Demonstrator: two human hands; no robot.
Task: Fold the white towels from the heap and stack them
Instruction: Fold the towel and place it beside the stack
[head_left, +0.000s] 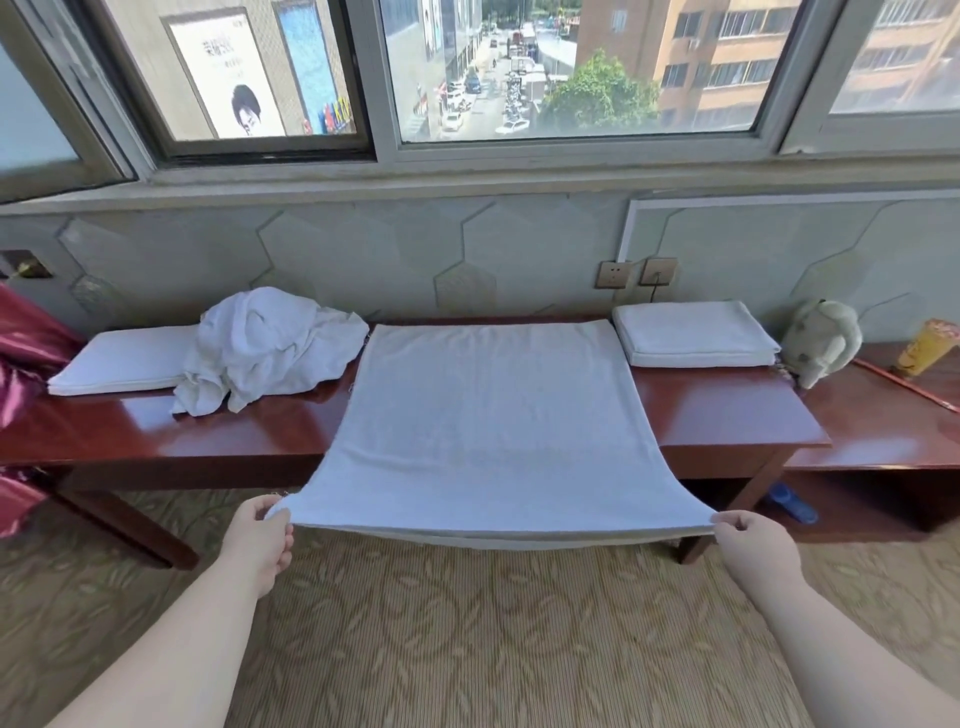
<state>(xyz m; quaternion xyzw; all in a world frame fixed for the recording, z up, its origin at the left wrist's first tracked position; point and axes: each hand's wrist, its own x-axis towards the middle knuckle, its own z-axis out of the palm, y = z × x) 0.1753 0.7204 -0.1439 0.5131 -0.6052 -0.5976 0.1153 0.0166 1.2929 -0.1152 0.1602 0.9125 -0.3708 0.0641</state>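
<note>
We hold the white towel (493, 415) by its two near corners. Our left hand (262, 540) pinches the left corner, with fingers curled beneath, and our right hand (753, 545) pinches the right corner. The towel's far part lies flat on the red-brown table (727, 415), its far edge near the wall. The near part hangs in the air past the table's front edge, and a second layer shows under it.

To the left on the table sits the crumpled heap (270, 348), which overlaps one end of a folded towel (119, 364). Just right of the spread towel lies a folded stack (693, 332) — we cannot count its towels.

Beyond the stack are a grey plush toy (821, 338) and a yellow cup (927, 345); the cup is cut off at the frame's edge and its contents are unseen. A blue object (792, 501) lies in the open compartment below — too small to make out.
</note>
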